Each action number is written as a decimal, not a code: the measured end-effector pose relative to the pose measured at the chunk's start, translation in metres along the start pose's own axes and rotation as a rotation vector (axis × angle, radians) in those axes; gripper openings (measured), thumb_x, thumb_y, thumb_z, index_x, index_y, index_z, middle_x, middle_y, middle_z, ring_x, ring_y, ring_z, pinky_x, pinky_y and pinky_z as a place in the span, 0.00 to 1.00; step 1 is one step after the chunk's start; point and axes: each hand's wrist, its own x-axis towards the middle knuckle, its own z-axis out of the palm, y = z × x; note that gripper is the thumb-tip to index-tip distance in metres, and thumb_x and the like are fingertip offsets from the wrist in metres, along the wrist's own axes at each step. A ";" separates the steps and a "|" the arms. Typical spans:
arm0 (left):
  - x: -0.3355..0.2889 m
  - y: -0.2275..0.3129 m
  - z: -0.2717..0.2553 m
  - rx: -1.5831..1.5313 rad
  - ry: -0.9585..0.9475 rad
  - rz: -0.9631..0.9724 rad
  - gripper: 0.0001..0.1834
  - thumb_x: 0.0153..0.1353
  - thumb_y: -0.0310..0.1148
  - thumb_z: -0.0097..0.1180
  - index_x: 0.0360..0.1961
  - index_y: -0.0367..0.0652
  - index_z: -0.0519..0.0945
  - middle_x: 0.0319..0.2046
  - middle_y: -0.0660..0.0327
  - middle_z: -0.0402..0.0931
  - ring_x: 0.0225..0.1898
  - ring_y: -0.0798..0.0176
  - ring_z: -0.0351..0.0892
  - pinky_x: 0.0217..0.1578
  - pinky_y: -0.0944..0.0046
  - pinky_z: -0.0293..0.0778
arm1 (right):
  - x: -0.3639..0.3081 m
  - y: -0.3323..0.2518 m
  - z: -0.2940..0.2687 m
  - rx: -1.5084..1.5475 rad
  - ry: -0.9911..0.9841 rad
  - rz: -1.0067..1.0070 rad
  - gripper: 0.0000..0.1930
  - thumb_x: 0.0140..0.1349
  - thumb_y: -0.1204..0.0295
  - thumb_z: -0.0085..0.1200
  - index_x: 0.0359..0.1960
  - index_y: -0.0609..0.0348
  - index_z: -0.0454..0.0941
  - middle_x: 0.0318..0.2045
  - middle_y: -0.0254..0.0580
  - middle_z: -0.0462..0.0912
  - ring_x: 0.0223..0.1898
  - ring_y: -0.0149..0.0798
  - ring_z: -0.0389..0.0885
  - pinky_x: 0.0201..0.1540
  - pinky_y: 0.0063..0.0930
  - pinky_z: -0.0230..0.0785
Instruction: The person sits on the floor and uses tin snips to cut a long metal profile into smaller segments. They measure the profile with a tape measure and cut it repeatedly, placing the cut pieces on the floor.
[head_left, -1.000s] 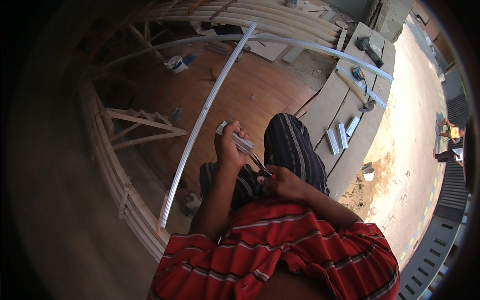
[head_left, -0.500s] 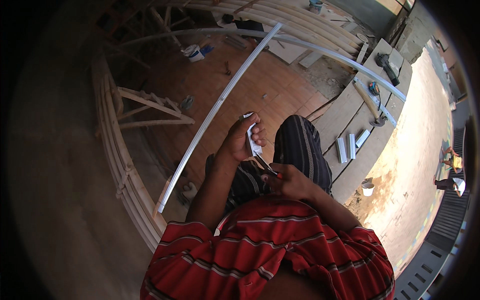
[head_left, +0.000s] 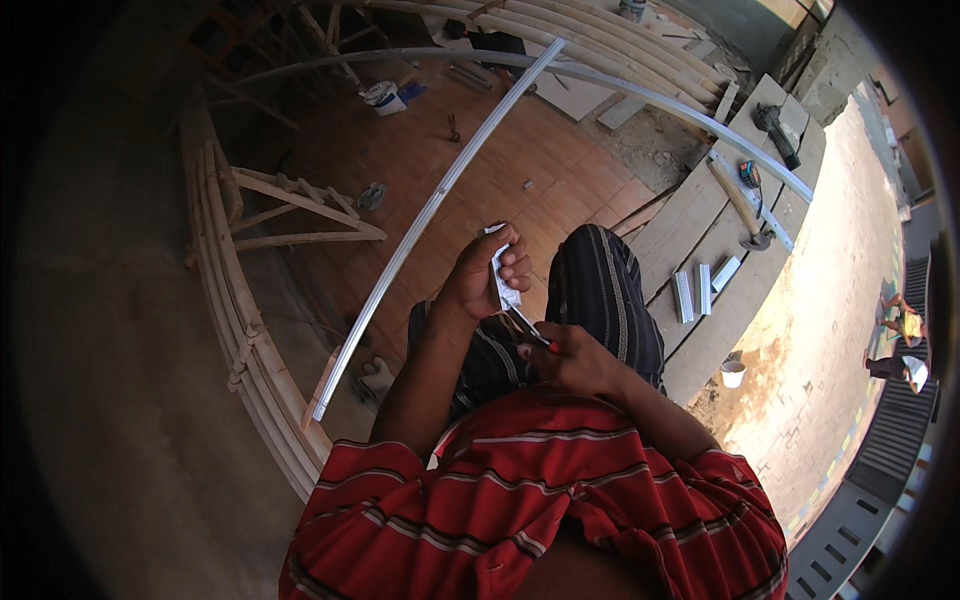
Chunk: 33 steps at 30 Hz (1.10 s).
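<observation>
Above my lap, my left hand (head_left: 482, 276) is closed around a short piece of silvery metal channel (head_left: 508, 294), held roughly upright. My right hand (head_left: 578, 362) grips a pair of snips (head_left: 522, 321) with red on the handle. The snips' jaws meet the lower end of the channel piece; whether they bite into it is too small to tell. Three more short channel pieces (head_left: 683, 298) lie to my right on the wooden planks (head_left: 672, 262).
A long metal channel (head_left: 430, 212) slants across in front of me; another (head_left: 665, 95) crosses behind it. On the planks are a hammer (head_left: 733, 198), a tape measure (head_left: 748, 174) and an angle grinder (head_left: 776, 137). A white bucket (head_left: 733, 375) stands right. Two people (head_left: 908, 328) are at far right.
Both hands keep their hold on the channel piece and the snips, almost in the same place. The view has shifted very slightly.
</observation>
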 end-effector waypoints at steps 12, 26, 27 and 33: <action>0.002 -0.003 -0.014 0.069 0.108 -0.040 0.09 0.75 0.41 0.63 0.40 0.50 0.80 0.23 0.71 0.70 0.23 0.74 0.69 0.27 0.68 0.70 | 0.006 0.014 0.001 0.013 -0.021 0.076 0.20 0.78 0.56 0.54 0.46 0.66 0.80 0.28 0.51 0.82 0.34 0.42 0.83 0.42 0.44 0.74; -0.012 0.012 -0.046 0.078 0.608 0.272 0.19 0.65 0.49 0.74 0.34 0.51 0.76 0.29 0.68 0.72 0.29 0.69 0.74 0.33 0.66 0.76 | 0.008 0.017 -0.016 0.198 0.021 0.338 0.17 0.77 0.57 0.54 0.40 0.61 0.81 0.27 0.41 0.84 0.23 0.32 0.80 0.24 0.30 0.71; -0.013 0.012 -0.042 0.071 0.623 0.283 0.19 0.65 0.49 0.73 0.34 0.52 0.76 0.28 0.68 0.72 0.30 0.69 0.74 0.33 0.66 0.76 | 0.009 0.016 -0.014 0.168 0.019 0.296 0.18 0.77 0.57 0.54 0.41 0.62 0.81 0.27 0.43 0.85 0.24 0.34 0.82 0.26 0.32 0.72; -0.005 0.001 -0.008 0.087 0.594 0.446 0.17 0.69 0.48 0.70 0.34 0.55 0.74 0.27 0.72 0.69 0.28 0.73 0.69 0.32 0.68 0.72 | 0.018 0.016 0.010 -0.053 0.095 0.075 0.20 0.76 0.57 0.55 0.44 0.67 0.80 0.28 0.55 0.83 0.32 0.51 0.85 0.40 0.44 0.75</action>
